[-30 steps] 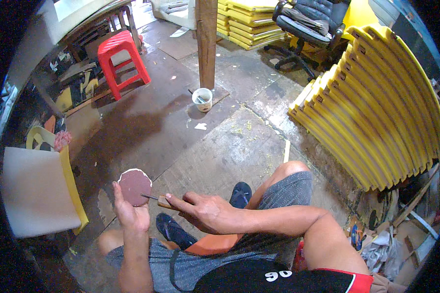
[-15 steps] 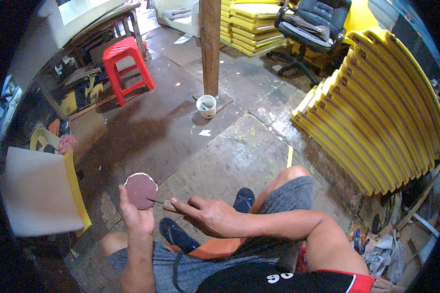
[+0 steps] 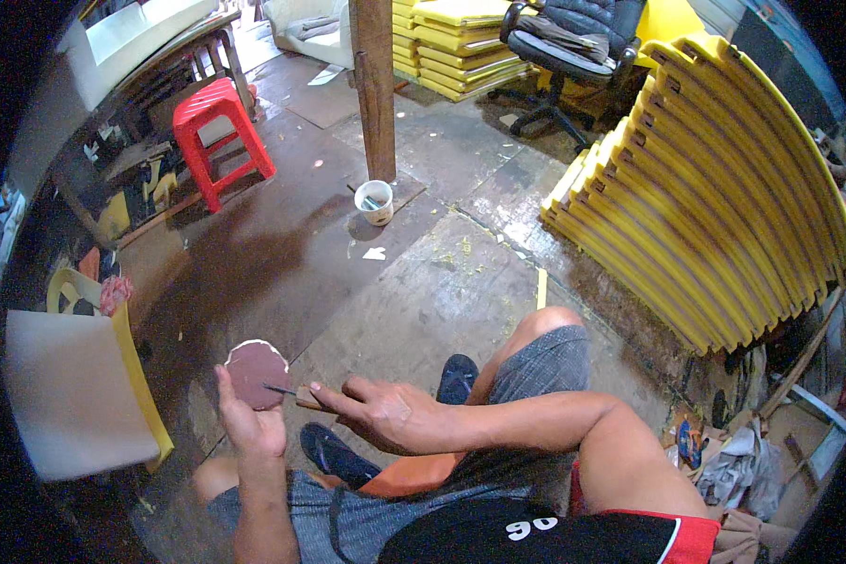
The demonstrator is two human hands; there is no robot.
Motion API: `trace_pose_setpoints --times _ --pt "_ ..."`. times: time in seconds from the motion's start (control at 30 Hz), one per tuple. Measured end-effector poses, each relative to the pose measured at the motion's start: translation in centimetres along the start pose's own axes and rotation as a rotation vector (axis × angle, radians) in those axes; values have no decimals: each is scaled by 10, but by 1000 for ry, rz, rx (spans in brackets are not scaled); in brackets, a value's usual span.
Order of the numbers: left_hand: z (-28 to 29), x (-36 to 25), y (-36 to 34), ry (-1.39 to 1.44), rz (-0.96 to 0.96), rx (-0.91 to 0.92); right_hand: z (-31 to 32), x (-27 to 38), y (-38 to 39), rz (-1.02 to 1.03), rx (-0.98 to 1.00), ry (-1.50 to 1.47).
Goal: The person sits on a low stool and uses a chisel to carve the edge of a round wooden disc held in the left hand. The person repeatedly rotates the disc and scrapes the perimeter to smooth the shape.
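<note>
A round reddish-brown disc with a ragged whitish rim (image 3: 257, 371) rests upright in my left hand (image 3: 256, 425). The thumb stands along its left edge, and the other fingers are hidden behind it. My right hand (image 3: 395, 414) is closed around the wooden handle of a thin-bladed hand tool (image 3: 312, 402); its exact kind is too small to tell. The dark metal tip lies over the lower right part of the disc's face and appears to touch it. Both hands are above my lap and sandalled feet.
A white bucket (image 3: 374, 203) with tools in it stands by a wooden post (image 3: 374, 103). Around are a red stool (image 3: 218, 136), a white-and-yellow padded panel (image 3: 80, 393), stacked yellow panels (image 3: 705, 207), a black office chair (image 3: 573, 47) and scraps on the floor (image 3: 376, 310).
The whole view has shifted a little, so most things sit slightly farther left. The tool's tip stays at the disc's lower right, and both hands keep their hold.
</note>
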State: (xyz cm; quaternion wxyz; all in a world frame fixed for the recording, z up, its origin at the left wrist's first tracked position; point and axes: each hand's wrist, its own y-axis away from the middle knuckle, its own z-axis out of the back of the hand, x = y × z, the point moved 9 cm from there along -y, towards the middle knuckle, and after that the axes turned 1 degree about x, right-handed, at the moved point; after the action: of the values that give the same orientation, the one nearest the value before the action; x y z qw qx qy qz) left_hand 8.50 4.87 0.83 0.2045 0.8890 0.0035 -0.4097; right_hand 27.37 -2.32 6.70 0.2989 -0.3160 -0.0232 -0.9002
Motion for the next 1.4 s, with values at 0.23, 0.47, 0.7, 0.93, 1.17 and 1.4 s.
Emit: trace_pose_setpoints --times 0.23,0.47,0.7,0.93,1.17,1.4 --pt "-3 3 0 -40 5 53 5 0 -4 22 -52 -50" --pt "0 4 2 -27 13 15 2 0 -7 8 -53 -43" --pt "1 -2 -3 -48 0 37 6 1 -4 29 -95 -39" --pt "-4 -1 -3 -62 36 72 7 0 -6 44 -101 -7" --pt "-1 -7 -5 -58 0 81 4 -3 0 25 -105 1" --pt "-2 -9 -3 -85 -1 -1 5 -2 4 35 -80 -16"
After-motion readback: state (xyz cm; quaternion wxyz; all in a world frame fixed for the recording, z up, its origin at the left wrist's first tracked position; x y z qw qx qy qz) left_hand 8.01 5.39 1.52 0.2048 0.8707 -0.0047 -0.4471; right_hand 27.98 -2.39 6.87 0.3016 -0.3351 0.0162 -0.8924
